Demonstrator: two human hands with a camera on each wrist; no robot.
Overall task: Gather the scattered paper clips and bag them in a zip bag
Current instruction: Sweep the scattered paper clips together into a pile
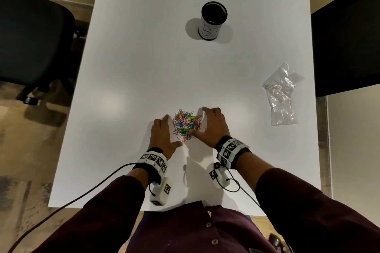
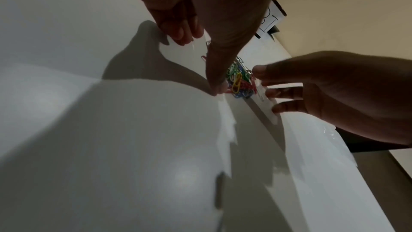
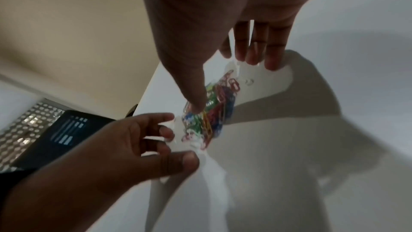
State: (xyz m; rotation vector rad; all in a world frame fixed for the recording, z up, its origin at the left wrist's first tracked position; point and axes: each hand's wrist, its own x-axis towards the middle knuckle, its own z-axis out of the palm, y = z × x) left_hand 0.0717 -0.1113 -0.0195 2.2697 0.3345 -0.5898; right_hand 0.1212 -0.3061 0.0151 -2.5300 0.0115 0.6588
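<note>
A heap of coloured paper clips point(image 1: 186, 125) lies on the white table point(image 1: 131, 80), near the front edge. My left hand point(image 1: 169, 131) rests flat against the heap's left side, fingers straight and thumb spread below it. My right hand point(image 1: 205, 124) cups the right side with relaxed fingers, and its thumb touches the clips point(image 3: 211, 117). Neither hand grips anything. In the left wrist view the clips point(image 2: 238, 82) sit between my left thumb and the right hand's fingertips point(image 2: 258, 70). The clear zip bag point(image 1: 281, 94) lies crumpled at the table's right edge, away from both hands.
A black cup with a white label point(image 1: 211, 21) stands upright at the far middle of the table. A black chair point(image 1: 35, 41) is off the left side and dark furniture point(image 1: 347, 43) off the right. A cable point(image 1: 82, 193) trails from my left wrist.
</note>
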